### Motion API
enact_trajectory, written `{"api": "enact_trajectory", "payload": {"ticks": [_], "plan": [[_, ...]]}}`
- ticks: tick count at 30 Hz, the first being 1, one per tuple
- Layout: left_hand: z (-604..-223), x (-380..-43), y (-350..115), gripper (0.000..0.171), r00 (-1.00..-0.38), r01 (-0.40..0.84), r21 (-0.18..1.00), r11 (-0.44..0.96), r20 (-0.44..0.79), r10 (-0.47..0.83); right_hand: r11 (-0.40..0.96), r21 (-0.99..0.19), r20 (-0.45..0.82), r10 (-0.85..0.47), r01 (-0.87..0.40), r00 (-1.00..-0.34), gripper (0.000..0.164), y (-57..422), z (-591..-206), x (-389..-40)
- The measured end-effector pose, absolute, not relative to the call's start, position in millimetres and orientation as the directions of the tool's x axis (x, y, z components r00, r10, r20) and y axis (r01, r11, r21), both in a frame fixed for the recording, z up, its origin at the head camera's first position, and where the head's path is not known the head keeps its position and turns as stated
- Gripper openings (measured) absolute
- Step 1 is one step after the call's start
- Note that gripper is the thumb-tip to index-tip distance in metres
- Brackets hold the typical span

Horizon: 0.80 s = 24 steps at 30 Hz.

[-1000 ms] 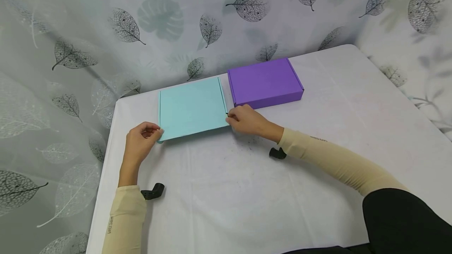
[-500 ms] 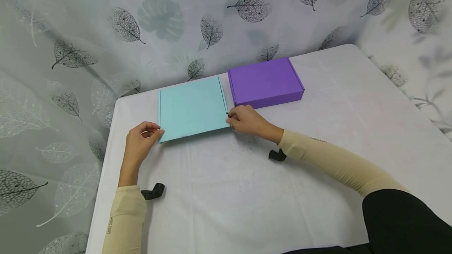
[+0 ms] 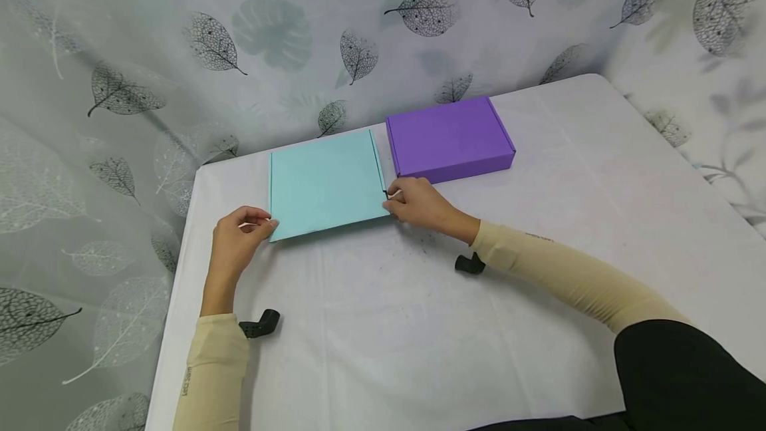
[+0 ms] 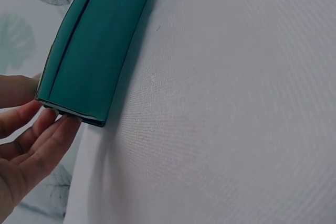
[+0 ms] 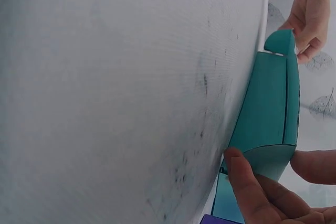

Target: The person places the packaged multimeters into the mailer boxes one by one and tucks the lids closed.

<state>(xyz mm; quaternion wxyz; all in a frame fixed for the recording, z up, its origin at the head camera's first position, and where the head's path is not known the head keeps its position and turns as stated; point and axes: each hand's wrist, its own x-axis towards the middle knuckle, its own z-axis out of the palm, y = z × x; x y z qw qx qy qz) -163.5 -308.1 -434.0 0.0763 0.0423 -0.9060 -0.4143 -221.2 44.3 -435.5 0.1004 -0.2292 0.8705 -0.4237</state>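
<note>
A flat light-teal cardboard box (image 3: 326,185) lies at the back left of the table, its lid down over most of the top. At its front left corner my left hand (image 3: 236,241) pinches the lid edge, thumb above and the other fingers against the side. My right hand (image 3: 421,203) pinches the front right corner in the same way. In the right wrist view, a rounded side flap (image 5: 269,159) shows beside my right fingers, and another rounded flap (image 5: 280,41) sticks out near my left hand. The box's inside is hidden.
A closed purple box (image 3: 451,138) stands right beside the teal one, close to my right hand. Black wrist-camera mounts (image 3: 261,324) project from both forearms. The white-covered table (image 3: 389,338) ends at a leaf-patterned curtain (image 3: 275,98) behind and at the left.
A small teal flap showing under the front left corner a second ago is no longer visible in the head view. Both hands have kept their places at the corners.
</note>
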Motion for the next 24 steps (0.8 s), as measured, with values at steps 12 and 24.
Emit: {"api": "enact_trajectory", "payload": {"ticks": [12,24], "plan": [[-428.8,-165.1,-307.9,0.028,-0.991,-0.057,0.750,0.659,0.035,-0.126,0.548,-0.767,0.023,-0.497,-0.334,-0.867,0.037,45.4,-434.9,-225.6],[-434.6,-167.9,-308.5,0.034,-0.993,-0.051,0.737,0.674,0.036,-0.114,0.587,-0.710,0.031,-0.526,-0.389,-0.850,0.050,45.5,-437.0,-231.7]]}}
